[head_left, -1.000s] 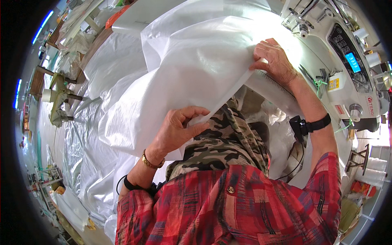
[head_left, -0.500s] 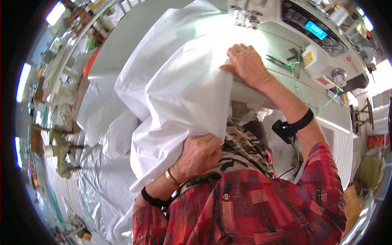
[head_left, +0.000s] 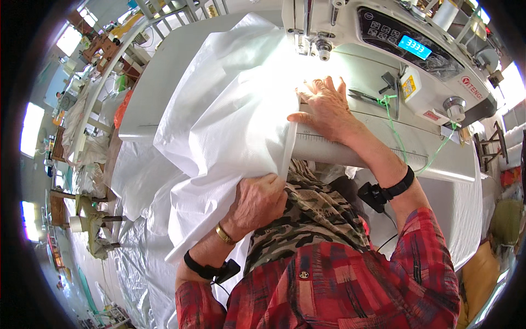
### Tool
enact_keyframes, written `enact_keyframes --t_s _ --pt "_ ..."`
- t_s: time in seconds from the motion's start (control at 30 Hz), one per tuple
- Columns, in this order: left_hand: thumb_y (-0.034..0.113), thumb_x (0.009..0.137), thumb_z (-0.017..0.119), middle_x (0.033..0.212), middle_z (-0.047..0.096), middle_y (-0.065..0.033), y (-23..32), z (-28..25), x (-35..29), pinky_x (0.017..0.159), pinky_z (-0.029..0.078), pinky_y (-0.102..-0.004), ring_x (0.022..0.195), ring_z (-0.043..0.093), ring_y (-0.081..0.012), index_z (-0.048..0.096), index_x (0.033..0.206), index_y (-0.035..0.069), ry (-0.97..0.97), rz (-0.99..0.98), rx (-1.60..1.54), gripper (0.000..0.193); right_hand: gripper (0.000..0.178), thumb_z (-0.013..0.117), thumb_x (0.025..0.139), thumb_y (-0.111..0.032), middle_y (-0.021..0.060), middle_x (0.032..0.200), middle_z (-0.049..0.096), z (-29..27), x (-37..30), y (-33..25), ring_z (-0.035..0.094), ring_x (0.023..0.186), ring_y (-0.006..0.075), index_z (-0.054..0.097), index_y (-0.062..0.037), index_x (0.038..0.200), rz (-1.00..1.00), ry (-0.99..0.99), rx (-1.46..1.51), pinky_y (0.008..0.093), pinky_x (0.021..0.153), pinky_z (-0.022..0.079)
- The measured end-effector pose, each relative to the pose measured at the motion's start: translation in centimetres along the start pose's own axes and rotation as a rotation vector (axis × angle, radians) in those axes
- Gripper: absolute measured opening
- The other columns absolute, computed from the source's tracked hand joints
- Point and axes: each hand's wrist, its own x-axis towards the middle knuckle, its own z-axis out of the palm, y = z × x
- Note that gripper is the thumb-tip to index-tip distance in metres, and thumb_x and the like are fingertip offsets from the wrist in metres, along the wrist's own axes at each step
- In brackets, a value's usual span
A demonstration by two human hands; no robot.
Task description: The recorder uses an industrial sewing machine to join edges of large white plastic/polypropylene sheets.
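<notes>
A large white woven-plastic sheet [head_left: 219,126] lies in folds over the machine table's edge and drapes toward my lap. My left hand [head_left: 257,200] is closed on its near edge, knuckles up, just above my camouflage-patterned apron. Farther up along the sheet's right edge, my right hand [head_left: 329,107] rests with fingers spread and thumb stretched out against the sheet. The sewing machine [head_left: 350,46] stands beyond that hand, its needle area [head_left: 320,48] just past the fingertips. Bright lamp light washes out the sheet there.
Dark-bladed snips [head_left: 364,97] lie right of my right hand, with green cord [head_left: 390,104] trailing over the table edge. A ruler scale [head_left: 323,138] runs along the table front. Clear plastic sheeting [head_left: 142,263] hangs at the left, near a wooden stool [head_left: 93,219].
My right hand's fingers have spread apart and flattened near the sheet's edge. My left hand keeps its hold on the sheet. The view has shifted, showing more of the machine.
</notes>
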Motion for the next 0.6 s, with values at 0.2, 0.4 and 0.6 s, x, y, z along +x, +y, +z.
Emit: enact_keyframes --t_s 0.2,0.4,0.6 --pt "0.008 0.074 0.059 0.061 0.052 -0.0107 -1.0 -0.4 4.3 0.049 0.043 -0.0429 0.054 0.056 -0.0342 0.050 0.069 0.004 0.012 0.027 0.073 0.011 0.078 0.048 0.084 -0.070 0.0200 0.133 0.049 -0.5 0.1 0.3 0.037 0.128 0.0373 0.057 -0.0064 0.129 0.026 -0.066 0.072 0.0640 0.108 0.014" --pt "0.012 0.077 0.055 0.061 0.055 -0.0146 -2.2 -0.9 8.4 0.053 0.044 -0.0459 0.056 0.057 -0.0368 0.052 0.067 0.003 -0.005 -0.015 0.177 0.014 0.069 0.046 0.089 -0.063 0.0197 0.134 0.050 -0.1 0.0 0.4 0.037 0.128 0.0353 0.058 -0.0070 0.128 -0.012 -0.002 0.046 0.0621 0.108 0.015" --pt "0.010 0.075 0.055 0.060 0.056 -0.0218 -3.4 -0.7 12.3 0.064 0.048 -0.0497 0.062 0.060 -0.0404 0.055 0.062 -0.001 -0.033 -0.080 0.254 0.017 0.047 0.048 0.095 -0.044 0.0166 0.132 0.052 -0.3 0.4 0.6 0.039 0.128 0.0314 0.060 -0.0093 0.125 0.052 -0.090 0.092 0.0593 0.109 0.018"
